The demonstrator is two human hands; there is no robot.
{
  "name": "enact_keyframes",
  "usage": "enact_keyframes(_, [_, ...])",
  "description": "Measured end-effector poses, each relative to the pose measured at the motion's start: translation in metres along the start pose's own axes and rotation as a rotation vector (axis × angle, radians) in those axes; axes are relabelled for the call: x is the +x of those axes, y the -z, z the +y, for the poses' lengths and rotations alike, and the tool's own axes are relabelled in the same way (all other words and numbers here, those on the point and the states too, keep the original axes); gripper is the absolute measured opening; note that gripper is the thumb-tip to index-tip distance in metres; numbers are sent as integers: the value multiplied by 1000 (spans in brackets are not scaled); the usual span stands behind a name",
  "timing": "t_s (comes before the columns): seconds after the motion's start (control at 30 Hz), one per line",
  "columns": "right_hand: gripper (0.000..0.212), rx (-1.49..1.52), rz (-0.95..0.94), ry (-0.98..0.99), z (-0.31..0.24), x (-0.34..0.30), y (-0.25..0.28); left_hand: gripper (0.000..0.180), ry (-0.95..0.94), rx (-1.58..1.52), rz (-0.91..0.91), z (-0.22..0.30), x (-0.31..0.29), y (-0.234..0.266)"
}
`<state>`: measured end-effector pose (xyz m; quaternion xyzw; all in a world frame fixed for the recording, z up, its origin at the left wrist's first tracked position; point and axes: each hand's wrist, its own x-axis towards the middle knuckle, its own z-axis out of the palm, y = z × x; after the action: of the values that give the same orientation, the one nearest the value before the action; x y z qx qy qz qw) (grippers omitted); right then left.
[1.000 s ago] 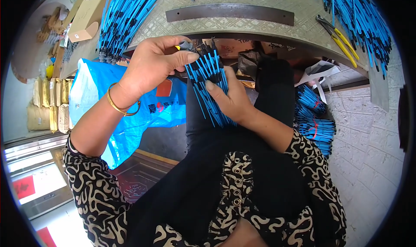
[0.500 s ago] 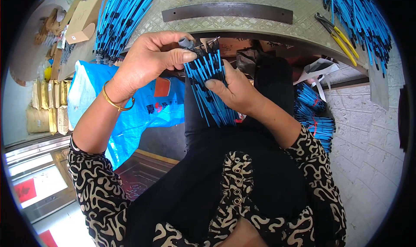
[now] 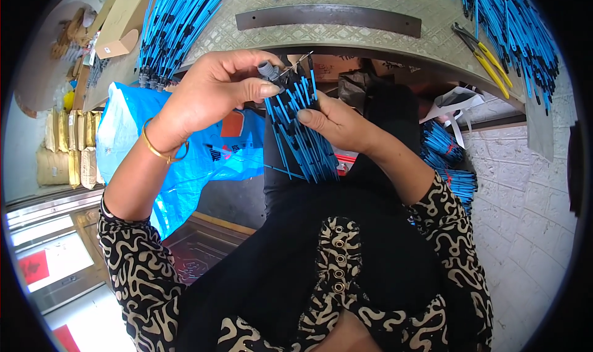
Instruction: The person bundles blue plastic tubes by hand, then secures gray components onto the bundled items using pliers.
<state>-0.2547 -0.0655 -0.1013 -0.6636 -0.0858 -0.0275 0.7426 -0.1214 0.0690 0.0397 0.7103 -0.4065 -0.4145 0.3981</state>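
Mid-frame, I see the left hand (image 3: 210,96) holding a gray ribbed fitting (image 3: 268,71), the right hand (image 3: 343,125) gripping blue rods (image 3: 301,143); yellow-handled pliers (image 3: 490,75) lie upper right.

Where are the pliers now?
Head view, upper right: the pliers lie on the table near its edge, just left of the blue rods there.

the left forearm (image 3: 134,176) stands steep, leaning inward; the left hand (image 3: 213,91) pinches, left thumb (image 3: 264,91) reaching right below bent fingers (image 3: 247,57). the right forearm (image 3: 401,165) slants up and leftward; the right hand (image 3: 341,126) sits lower, curled in a grip, right thumb (image 3: 311,118) pointing left.
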Motion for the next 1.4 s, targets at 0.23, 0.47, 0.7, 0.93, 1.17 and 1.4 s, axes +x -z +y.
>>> enact_keyframes(0.23, [45, -211, 167, 24, 3, -7, -18, 29, 98, 112, 161, 7, -9, -12])
enact_keyframes(0.47, [42, -429, 313, 74, -16, -11, -23, 28, 59, 21, 147, 13, -8, -8])
enact_keyframes(0.7, [41, -211, 75, 53, -19, -7, -1, 20, -74, -19, 67, 12, -5, -2])
enact_keyframes(0.93, [41, -29, -147, 48, -19, 3, 3, 23, -90, -15, -59, 9, -6, 10])
enact_keyframes(1.17, [42, -69, -235, -72, -7, 6, 5, 26, -150, -75, -145, -5, -4, 13])
enact_keyframes(1.4, [43, -80, -85, -2, -1, 7, -5, 27, -120, -54, -68, -20, 0, 11])
